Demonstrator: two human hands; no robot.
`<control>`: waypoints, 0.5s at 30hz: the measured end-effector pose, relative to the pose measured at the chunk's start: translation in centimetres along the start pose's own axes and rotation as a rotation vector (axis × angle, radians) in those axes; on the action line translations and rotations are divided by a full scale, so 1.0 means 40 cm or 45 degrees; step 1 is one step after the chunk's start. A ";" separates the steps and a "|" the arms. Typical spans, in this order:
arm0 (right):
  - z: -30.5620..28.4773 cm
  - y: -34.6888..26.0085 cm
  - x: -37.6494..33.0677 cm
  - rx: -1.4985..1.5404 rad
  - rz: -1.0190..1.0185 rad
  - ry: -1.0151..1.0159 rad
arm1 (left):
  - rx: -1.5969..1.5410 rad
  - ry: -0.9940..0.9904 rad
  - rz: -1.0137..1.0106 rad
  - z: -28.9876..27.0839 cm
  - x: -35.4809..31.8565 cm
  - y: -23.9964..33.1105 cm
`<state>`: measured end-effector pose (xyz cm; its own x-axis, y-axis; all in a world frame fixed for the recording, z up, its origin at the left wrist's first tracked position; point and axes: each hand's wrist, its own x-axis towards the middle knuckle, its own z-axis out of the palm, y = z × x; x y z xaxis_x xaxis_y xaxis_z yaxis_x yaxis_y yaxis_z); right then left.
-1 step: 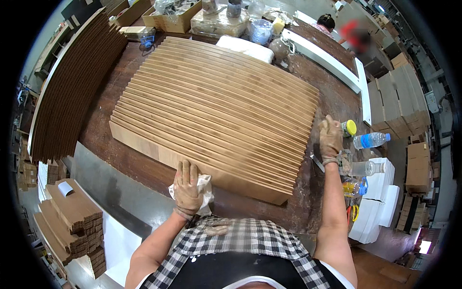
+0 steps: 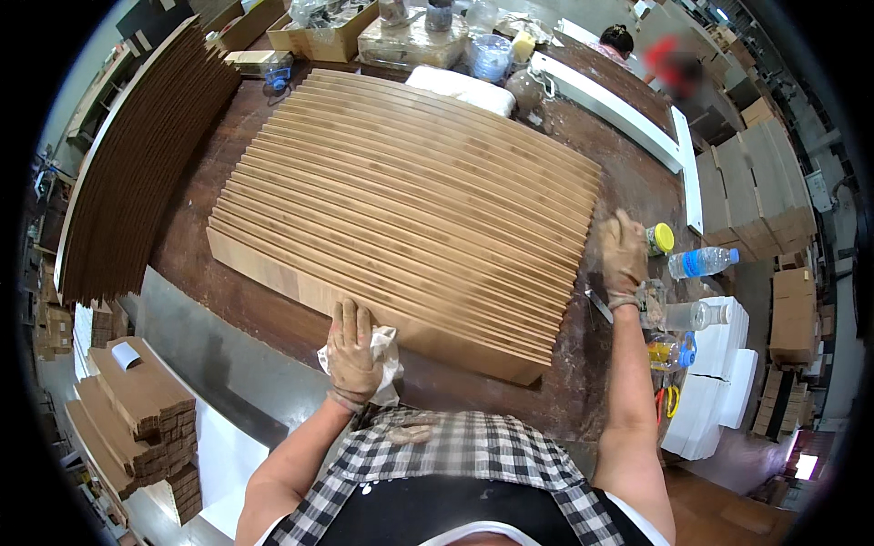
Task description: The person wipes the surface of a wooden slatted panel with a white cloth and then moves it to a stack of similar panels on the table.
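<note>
A slanted stack of long wooden boards [image 2: 410, 218], their edges stepped like slats, lies on the dark table. My gloved left hand [image 2: 353, 364] presses its outstretched fingers flat against the stack's near face. A crumpled white cloth [image 2: 387, 359] shows behind and beside that palm; whether the thumb grips it is hidden. Beyond the stack's right end is my gloved right hand [image 2: 624, 257], fingers loosely extended and slightly blurred, with nothing visible in them. A jar with a yellow lid [image 2: 662, 238] stands just right of that hand.
Clear plastic bottles [image 2: 699, 263] line the table's right side, beside white foam blocks [image 2: 710, 400]. A tall stack of brown sheets [image 2: 137, 164] rises at left. White frame pieces [image 2: 610, 114], a white pad [image 2: 462, 91] and a cardboard box [image 2: 328, 41] occupy the far side. Another person [image 2: 617, 41] is beyond.
My right hand has shifted very slightly away from me beside the stack's end. My left hand stays against the near face; the cloth remains by its palm.
</note>
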<state>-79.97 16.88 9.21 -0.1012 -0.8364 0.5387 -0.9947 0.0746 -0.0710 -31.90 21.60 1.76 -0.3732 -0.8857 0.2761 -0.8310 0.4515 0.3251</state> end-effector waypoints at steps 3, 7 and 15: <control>0.011 -0.208 0.058 0.548 0.159 -0.006 | -0.001 0.057 -0.026 0.011 -0.009 0.032; 0.117 -0.339 0.068 0.628 -0.207 0.036 | 0.005 0.071 -0.079 0.034 -0.013 0.081; 0.008 0.033 -0.051 0.275 0.237 -0.027 | -0.004 0.127 -0.102 0.050 -0.024 0.078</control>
<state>-81.06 18.50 7.75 -0.2787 -0.8307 0.4820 -0.9317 0.1122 -0.3454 -34.97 23.64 0.69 -0.2629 -0.9037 0.3380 -0.8551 0.3805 0.3522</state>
